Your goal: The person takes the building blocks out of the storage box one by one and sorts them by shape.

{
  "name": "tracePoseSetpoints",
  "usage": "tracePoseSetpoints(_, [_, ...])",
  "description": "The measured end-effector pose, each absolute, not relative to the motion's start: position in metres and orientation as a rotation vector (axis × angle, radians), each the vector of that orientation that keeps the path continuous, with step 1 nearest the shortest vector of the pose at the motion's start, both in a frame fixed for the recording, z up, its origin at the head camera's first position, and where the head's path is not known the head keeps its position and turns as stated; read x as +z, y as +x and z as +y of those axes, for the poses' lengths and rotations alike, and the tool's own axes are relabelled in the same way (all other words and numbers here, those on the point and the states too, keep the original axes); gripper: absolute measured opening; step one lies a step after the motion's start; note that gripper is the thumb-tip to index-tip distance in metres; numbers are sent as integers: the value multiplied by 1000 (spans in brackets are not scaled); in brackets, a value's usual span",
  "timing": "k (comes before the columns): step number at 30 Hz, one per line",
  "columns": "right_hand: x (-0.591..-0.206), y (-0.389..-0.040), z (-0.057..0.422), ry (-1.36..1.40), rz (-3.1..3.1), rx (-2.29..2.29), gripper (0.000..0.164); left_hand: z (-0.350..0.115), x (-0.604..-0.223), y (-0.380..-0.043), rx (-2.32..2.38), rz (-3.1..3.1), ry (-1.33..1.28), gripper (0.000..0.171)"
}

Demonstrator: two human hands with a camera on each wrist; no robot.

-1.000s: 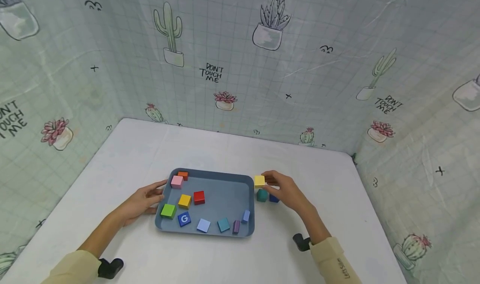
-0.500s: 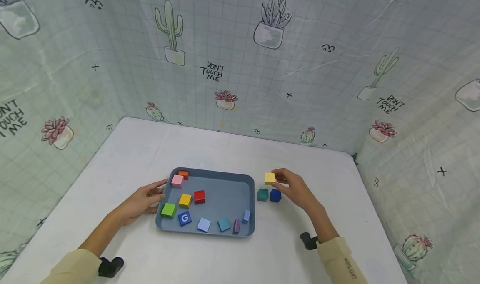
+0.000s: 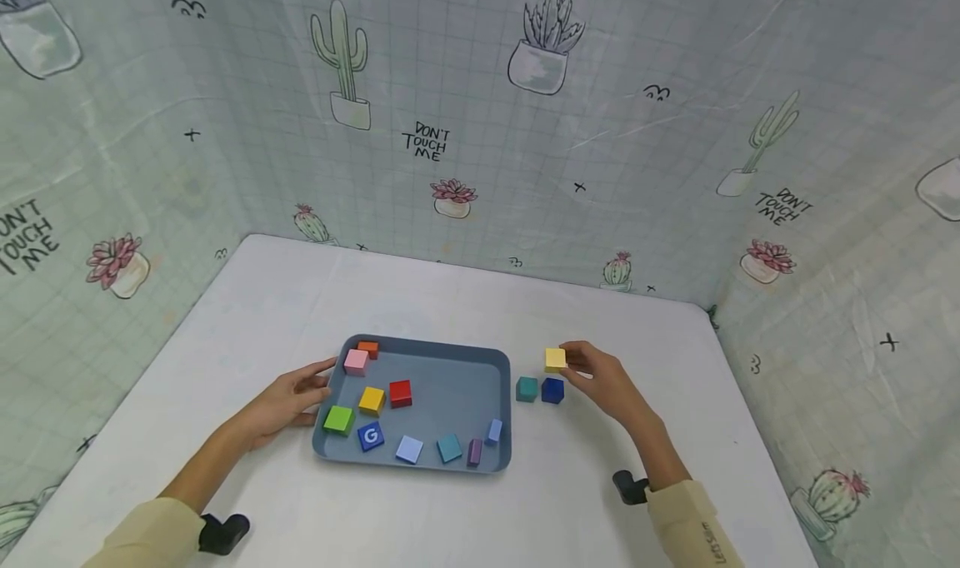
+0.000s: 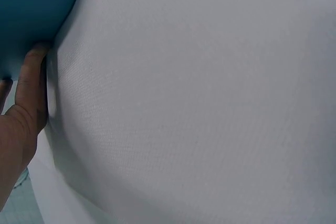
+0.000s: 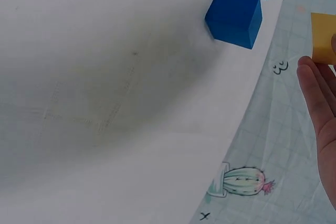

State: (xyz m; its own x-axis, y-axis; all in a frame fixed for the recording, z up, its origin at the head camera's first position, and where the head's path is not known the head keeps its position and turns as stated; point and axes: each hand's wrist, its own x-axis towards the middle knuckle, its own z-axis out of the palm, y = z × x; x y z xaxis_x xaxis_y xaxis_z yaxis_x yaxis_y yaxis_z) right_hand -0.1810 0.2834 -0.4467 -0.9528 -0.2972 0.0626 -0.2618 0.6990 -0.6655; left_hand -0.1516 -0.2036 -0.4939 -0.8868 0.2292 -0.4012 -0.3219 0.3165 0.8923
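Observation:
Between thumb and fingers my right hand pinches a yellow cube, just behind a dark blue cube and a teal cube on the table. The right wrist view also shows the yellow cube at its right edge, apart from the blue cube. My left hand touches the left side of the blue-grey tray with fingers extended; in the left wrist view a finger lies against the tray wall.
Inside the tray lie several blocks, among them a red cube, a pink block, a green block and a purple block. A white table carries everything, and a patterned cloth rises behind it.
My right hand has carried the yellow cube rightward from the tray's right edge, over behind the blue cube, which is now uncovered. The left hand and tray stay in place.

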Motion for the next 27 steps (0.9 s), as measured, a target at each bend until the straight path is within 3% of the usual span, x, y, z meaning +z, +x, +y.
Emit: tracePoseSetpoints(27, [-456,-176,320,-238,2903,-986,42,-203,-490,-152,1600,2128,-89,65])
